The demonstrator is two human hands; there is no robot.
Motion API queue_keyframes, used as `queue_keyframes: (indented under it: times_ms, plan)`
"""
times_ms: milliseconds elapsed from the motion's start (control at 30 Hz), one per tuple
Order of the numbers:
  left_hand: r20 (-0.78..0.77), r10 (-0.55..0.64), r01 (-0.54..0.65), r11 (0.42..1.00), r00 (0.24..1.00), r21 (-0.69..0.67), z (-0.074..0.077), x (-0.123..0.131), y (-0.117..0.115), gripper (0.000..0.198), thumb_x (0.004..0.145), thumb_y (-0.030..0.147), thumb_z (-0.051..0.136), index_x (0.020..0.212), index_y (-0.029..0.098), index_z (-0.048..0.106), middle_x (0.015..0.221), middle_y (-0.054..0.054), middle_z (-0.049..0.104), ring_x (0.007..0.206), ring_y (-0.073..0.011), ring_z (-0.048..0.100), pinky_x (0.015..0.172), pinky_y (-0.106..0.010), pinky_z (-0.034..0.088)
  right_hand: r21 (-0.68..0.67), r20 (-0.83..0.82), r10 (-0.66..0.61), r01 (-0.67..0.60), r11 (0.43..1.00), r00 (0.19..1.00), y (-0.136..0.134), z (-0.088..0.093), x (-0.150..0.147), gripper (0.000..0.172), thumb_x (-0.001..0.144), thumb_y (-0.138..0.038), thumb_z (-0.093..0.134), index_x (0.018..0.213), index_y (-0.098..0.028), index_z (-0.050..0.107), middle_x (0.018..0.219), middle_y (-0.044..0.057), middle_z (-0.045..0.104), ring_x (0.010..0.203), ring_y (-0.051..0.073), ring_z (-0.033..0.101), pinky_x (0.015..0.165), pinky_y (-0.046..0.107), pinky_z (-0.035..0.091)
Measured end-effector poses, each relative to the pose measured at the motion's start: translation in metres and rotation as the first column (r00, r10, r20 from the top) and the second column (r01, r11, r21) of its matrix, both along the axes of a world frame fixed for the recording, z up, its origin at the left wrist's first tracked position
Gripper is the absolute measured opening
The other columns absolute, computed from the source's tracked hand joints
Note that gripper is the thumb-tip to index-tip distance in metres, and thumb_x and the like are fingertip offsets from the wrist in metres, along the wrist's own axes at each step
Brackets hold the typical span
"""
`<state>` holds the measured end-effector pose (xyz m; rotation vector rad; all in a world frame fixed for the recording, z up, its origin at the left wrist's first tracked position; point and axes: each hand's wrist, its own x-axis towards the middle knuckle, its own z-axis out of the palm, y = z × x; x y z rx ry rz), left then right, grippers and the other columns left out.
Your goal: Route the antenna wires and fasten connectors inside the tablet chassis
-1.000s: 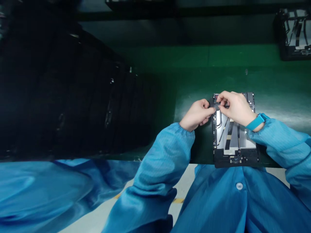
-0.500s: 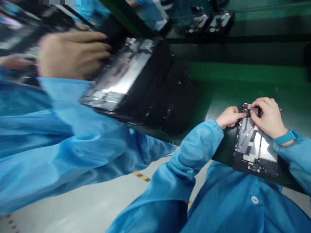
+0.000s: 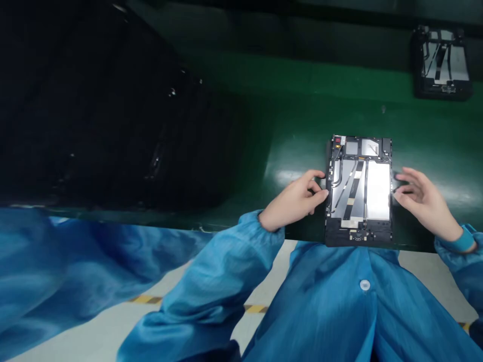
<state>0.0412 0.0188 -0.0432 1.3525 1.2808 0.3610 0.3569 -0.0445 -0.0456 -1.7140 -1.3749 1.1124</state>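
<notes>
An opened tablet (image 3: 372,191) lies upright in front of my body on the green bench, near its front edge. Silver panels, dark ribbon cables and a small red-and-yellow part at the top left corner show inside its black frame. My left hand (image 3: 296,198) is at the tablet's left side, thumb and forefinger apart, their tips at the edge. On the opposite side my right hand (image 3: 424,201) is open with curved fingers, thumb tip close to the edge; whether it touches I cannot tell.
A large dark stack (image 3: 94,115) takes up the bench's left side. Another opened tablet (image 3: 447,63), seemingly on a thick black pile, sits at the back right. A neighbour's blue sleeve (image 3: 45,271) shows at lower left. The green bench (image 3: 294,115) extends behind the tablet.
My view has swung right. Both hands have left the tablet's top left corner and moved to its two sides. The neighbour's hand on the left stack is out of view.
</notes>
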Motion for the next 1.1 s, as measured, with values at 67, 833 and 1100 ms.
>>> queue_keyframes:
  times_ms: [67,833,1100]
  plan:
    - [0.055,0.003,-0.001,0.999,0.998,-0.042,-0.002,0.002,-0.006,0.047,0.083,0.031,0.067,0.124,0.021,0.048,0.077,0.007,0.061,0.048,-0.0114,0.059,0.047,-0.024,0.047,-0.096,-0.072,-0.001,-0.006,0.995,0.997,-0.006,0.005,0.002,0.064,0.080,-0.048,0.079,0.136,-0.024,0.058,0.126,0.015,0.070,0.090,0.022,0.072,0.086,0.045,0.066]
    - [0.147,0.157,-0.195,0.935,0.977,0.298,-0.041,0.015,-0.027,0.071,0.084,0.033,0.070,0.152,0.018,0.055,0.147,-0.015,0.055,0.119,-0.0260,0.065,0.101,-0.039,0.057,-0.265,-0.099,0.007,-0.034,0.964,0.995,-0.009,-0.008,-0.009,0.068,0.067,-0.060,0.083,0.119,-0.017,0.073,0.092,0.012,0.082,0.092,0.033,0.080,0.086,0.043,0.067]
    - [0.341,0.140,-0.271,0.887,0.929,0.375,0.046,-0.030,-0.009,0.084,0.087,0.034,0.074,0.163,0.021,0.039,0.165,-0.011,0.046,0.150,-0.0334,0.046,0.127,-0.048,0.037,0.075,-0.224,0.121,-0.107,0.992,0.967,0.020,0.003,-0.052,0.072,0.078,-0.061,0.079,0.135,-0.017,0.066,0.103,0.014,0.079,0.089,0.025,0.077,0.083,0.035,0.066]
